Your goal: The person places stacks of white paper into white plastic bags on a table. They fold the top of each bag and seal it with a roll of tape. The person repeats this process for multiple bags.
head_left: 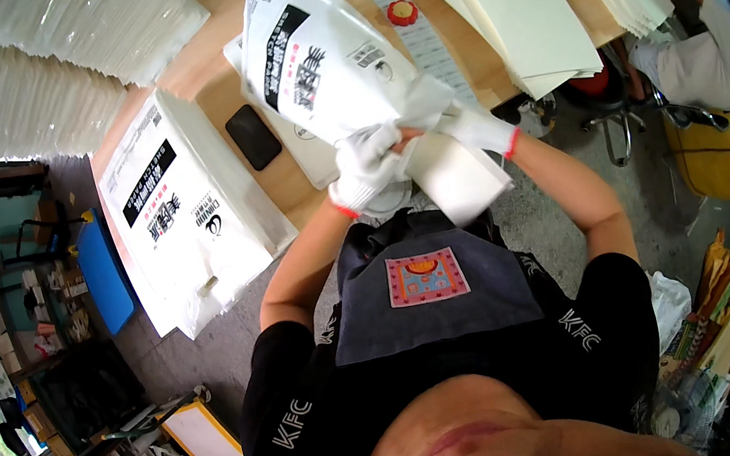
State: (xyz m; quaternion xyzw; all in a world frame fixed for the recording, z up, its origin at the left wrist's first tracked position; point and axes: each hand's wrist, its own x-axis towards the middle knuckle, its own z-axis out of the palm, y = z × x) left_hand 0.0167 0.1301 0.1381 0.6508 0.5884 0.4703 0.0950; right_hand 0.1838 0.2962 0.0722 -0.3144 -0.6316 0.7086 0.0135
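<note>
In front of me I hold up a printed white plastic bag (341,66), tilted, its near end close to my body. My left hand (365,167), in a white glove with a red cuff, is closed on the bag's near edge, some fingertips bare. My right hand (474,127), gloved alike, grips the bag's right side, its fingers partly hidden. A thick block of white paper (459,178) sticks out below my hands; how far it reaches into the bag is hidden. Beneath the bag, another white packet (309,153) lies on the wooden table (207,86).
A pile of printed bags (193,211) lies at the left table edge, beside a black phone (253,137). Tall white stacks (48,96) stand far left. White sheets (527,15) and a printed strip (408,42) with a red-yellow round object (402,13) lie right. Another person (706,49) sits far right.
</note>
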